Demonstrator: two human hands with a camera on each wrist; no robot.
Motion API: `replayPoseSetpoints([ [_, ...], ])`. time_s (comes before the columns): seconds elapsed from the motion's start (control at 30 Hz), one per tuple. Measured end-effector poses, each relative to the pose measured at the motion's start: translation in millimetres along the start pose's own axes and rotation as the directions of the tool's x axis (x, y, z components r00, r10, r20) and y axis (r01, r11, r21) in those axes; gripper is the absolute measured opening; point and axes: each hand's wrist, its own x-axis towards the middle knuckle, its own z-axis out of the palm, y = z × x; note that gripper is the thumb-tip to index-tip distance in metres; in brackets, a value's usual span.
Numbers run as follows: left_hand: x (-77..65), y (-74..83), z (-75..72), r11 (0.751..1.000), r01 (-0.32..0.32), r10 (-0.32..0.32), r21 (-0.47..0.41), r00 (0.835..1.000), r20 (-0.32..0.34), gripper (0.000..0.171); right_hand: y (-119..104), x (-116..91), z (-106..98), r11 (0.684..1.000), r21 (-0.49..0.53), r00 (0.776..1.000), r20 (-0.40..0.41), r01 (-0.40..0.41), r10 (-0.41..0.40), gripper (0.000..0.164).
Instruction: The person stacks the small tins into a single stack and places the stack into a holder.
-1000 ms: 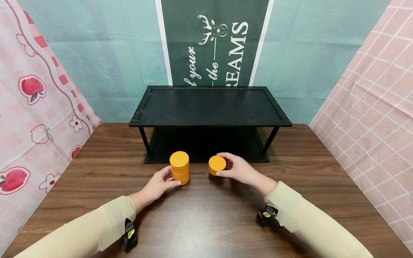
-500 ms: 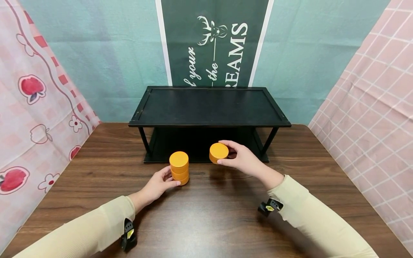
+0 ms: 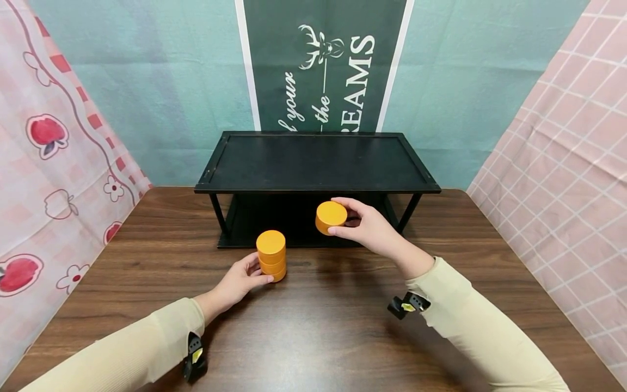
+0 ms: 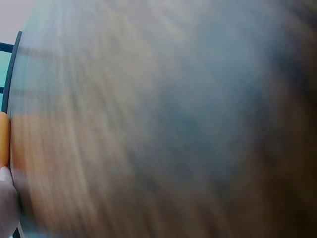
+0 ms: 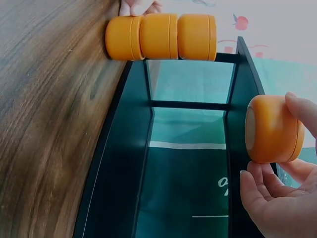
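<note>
A stack of three round orange lidded tins (image 3: 271,255) stands upright on the table, in front of the black shelf's left half. My left hand (image 3: 240,281) holds the stack low down, thumb in front and fingers behind. Up in the air, my right hand (image 3: 364,226) grips a single orange tin (image 3: 331,216) between thumb and fingers, to the right of the stack. From the right wrist, this held tin (image 5: 272,129) shows its pale round base and a lid seam, apart from the stacked tins (image 5: 159,37). The left wrist view catches only a sliver of orange.
Behind both hands stands a black two-tier shelf (image 3: 318,163), its top board overhanging the lower one. It rests on a brown wood-grain table (image 3: 313,337). Printed cloths hang at the back and on both sides.
My right hand has lifted its tin off the table and raised it up and forward, in front of the shelf opening. My left hand and the stack have stayed in place.
</note>
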Motion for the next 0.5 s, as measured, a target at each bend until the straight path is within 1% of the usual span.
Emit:
replayPoseSetpoints([
  [0.23,-0.6,0.3,-0.7,1.000,0.003,-0.003,0.010,1.000,0.005,0.064,-4,3,8,1.000,0.002,1.000,0.008,0.004,-0.004,0.063],
  [0.5,-0.4,-0.4,0.0,1.000,-0.006,0.006,0.016,1.000,0.002,0.063,-5,9,18,0.999,0.030,0.999,0.029,0.023,-0.024,0.062],
])
